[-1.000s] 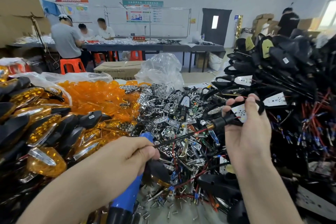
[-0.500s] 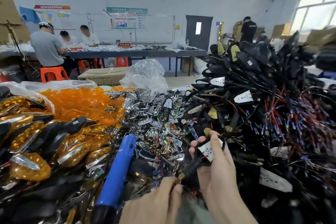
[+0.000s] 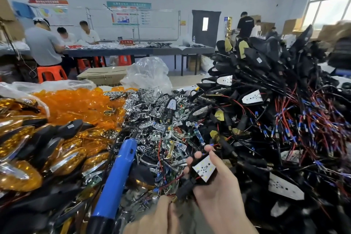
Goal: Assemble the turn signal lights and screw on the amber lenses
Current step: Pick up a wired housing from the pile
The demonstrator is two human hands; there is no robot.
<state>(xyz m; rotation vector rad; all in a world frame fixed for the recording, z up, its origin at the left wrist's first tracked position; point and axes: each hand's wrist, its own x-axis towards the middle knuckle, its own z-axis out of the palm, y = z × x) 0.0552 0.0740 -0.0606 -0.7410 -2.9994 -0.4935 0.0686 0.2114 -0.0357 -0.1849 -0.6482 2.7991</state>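
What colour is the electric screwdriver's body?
The screwdriver is blue, black-ended; head view.

Bare hands and bare forearms.
Left hand (image 3: 161,216) just right of blue screwdriver (image 3: 115,178), bare to the wrist; right hand (image 3: 214,192) farther right, forearm bare throughout.

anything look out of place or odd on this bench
Nothing looks damaged. The blue screwdriver lies slanted across the parts heaps. One black housing sits stray in the chrome reflector pile, apart from the housing heap. The right hand holds another housing.
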